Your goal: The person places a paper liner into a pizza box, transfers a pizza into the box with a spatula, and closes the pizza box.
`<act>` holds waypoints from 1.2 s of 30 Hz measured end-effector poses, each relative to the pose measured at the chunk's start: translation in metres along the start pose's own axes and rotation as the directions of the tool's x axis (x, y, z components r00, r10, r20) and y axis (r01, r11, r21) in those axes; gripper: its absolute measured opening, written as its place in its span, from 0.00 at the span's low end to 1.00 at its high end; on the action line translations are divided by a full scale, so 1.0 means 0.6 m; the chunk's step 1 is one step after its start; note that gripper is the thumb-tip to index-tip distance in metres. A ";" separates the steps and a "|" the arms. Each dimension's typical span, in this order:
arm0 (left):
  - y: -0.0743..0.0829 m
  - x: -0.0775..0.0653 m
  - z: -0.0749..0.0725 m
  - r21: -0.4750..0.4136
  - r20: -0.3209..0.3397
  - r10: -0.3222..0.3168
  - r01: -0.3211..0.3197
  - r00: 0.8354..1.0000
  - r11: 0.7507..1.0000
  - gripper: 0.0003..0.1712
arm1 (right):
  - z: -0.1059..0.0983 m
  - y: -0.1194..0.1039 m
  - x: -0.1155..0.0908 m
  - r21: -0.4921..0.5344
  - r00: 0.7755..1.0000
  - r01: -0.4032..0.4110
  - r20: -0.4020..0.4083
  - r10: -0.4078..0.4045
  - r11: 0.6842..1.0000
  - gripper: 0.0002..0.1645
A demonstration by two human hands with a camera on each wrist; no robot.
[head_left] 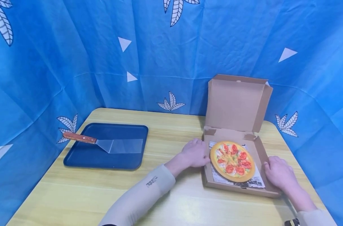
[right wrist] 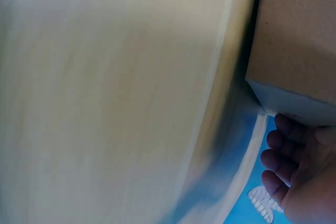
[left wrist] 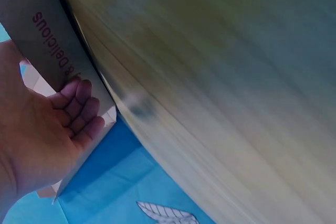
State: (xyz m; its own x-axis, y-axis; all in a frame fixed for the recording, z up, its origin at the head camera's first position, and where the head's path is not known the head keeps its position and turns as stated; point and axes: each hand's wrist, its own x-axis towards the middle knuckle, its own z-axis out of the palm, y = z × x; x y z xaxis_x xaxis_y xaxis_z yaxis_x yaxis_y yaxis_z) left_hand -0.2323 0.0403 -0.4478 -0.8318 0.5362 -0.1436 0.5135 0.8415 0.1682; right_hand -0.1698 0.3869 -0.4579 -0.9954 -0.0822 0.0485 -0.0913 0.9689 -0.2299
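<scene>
An open cardboard pizza box (head_left: 246, 191) sits at the right of the table, its lid (head_left: 235, 103) standing up at the back. Inside lies a round pizza (head_left: 232, 161) with red tomato slices, on printed paper (head_left: 259, 181). My left hand (head_left: 195, 153) grips the box's left wall, thumb over the rim; in the left wrist view its fingers (left wrist: 79, 108) curl against the outside, by red lettering. On the opposite wall my right hand (head_left: 280, 172) holds the box, thumb at the rim. The right wrist view shows its curled fingers (right wrist: 286, 150) beside the box's outer side.
To the left lies a dark blue tray (head_left: 103, 161) with a wooden-handled spatula (head_left: 103, 144) across it, the handle reaching past the tray's left rim. The pale wooden table (head_left: 171, 125) is bordered by a blue curtain (head_left: 166, 56) at the back and sides.
</scene>
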 end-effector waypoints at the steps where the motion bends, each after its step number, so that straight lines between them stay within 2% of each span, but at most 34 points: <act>1: -0.006 -0.004 -0.002 -0.009 0.004 -0.005 0.005 1.000 1.000 0.43 | 0.001 -0.006 0.002 0.004 1.000 0.006 0.000 -0.006 1.000 0.15; 3: -0.020 -0.014 -0.006 -0.023 0.004 -0.008 0.008 1.000 1.000 0.40 | 0.004 -0.020 0.005 0.014 1.000 0.016 0.002 -0.016 1.000 0.15; 8: -0.065 -0.041 -0.005 -0.053 -0.032 0.015 -0.016 0.999 0.998 0.20 | 0.013 -0.061 0.014 0.045 0.999 0.020 0.027 -0.021 0.999 0.15; 10: -0.086 -0.053 -0.004 -0.065 -0.049 0.023 -0.026 0.999 0.998 0.18 | 0.017 -0.082 0.019 0.062 0.999 0.020 0.038 -0.023 0.998 0.16; 18: -0.156 -0.101 -0.007 -0.089 -0.064 -0.014 0.008 0.998 0.996 0.20 | 0.032 -0.155 0.038 0.120 0.996 0.054 0.067 -0.062 0.991 0.13; 28: -0.214 -0.144 -0.023 -0.086 -0.085 -0.047 0.039 0.995 0.995 0.18 | 0.046 -0.225 0.053 0.156 0.993 0.078 0.071 -0.090 0.985 0.14; 33: -0.236 -0.166 -0.024 -0.080 -0.071 -0.091 0.085 0.993 0.993 0.32 | 0.054 -0.254 0.055 0.191 0.992 0.072 0.088 -0.090 0.979 0.15; 36: -0.246 -0.177 -0.027 -0.086 -0.071 -0.102 0.095 0.992 0.992 0.36 | 0.057 -0.268 0.056 0.204 0.991 0.062 0.100 -0.084 0.977 0.16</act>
State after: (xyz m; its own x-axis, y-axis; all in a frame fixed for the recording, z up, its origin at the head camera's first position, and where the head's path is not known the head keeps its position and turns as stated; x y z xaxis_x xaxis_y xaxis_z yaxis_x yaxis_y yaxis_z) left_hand -0.2233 -0.1416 -0.4415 -0.8925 0.4419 -0.0906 0.4118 0.8801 0.2365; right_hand -0.1898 0.2204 -0.4528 -0.9820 -0.1866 -0.0302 -0.1570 0.8940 -0.4197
